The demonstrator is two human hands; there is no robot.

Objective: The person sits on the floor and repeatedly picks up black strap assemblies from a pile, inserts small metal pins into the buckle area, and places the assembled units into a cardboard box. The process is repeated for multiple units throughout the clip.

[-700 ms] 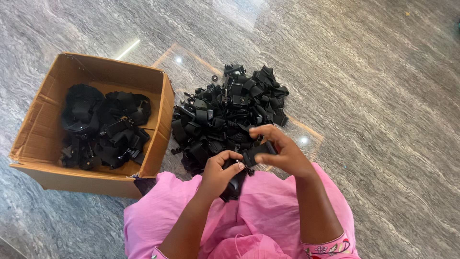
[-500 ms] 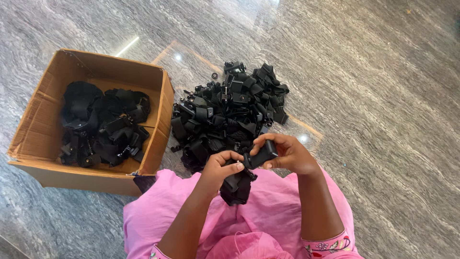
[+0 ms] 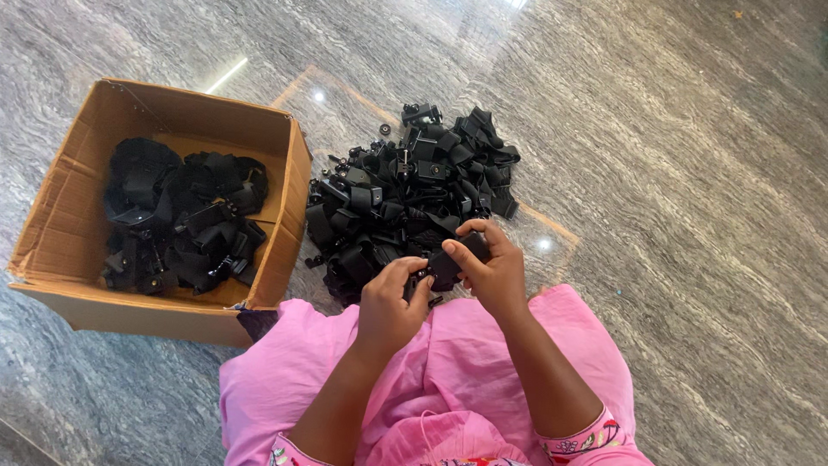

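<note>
cardboard box (image 3: 69, 233) left of frame, straps inside | strap pile (image 3: 405, 190) centre, on floor (image 3: 690, 173), right of box | hands below pile

black part (image 3: 444, 266) mostly hidden by fingers (image 3: 461, 250) | forearms cut off below

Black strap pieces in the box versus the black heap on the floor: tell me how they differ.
The batch in the cardboard box is smaller and walled in; the floor heap is larger and spreads loose on the grey stone floor. Both hands, left and right, hold a piece at the heap's edge; the box batch lies untouched. Both are tangled black straps with clips.
</note>
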